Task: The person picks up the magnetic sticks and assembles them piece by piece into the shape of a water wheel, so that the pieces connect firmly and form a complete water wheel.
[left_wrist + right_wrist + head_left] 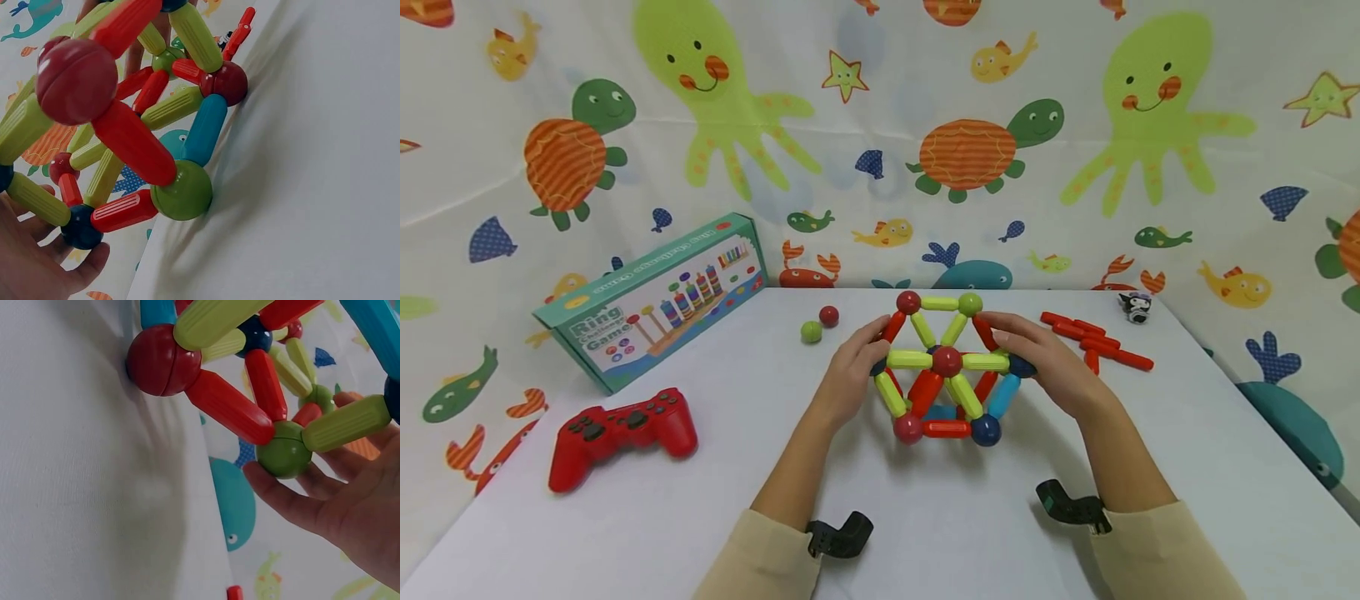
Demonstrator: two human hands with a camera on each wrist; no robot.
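Frame, midway between hands, no clear long axis; left hand, fingers curled round blue ball; right hand, likewise, green ball.

Rod frame: cut off in both wrist views
Sleeves: cropped below in head view
Figurine: possibly a character, too small to tell
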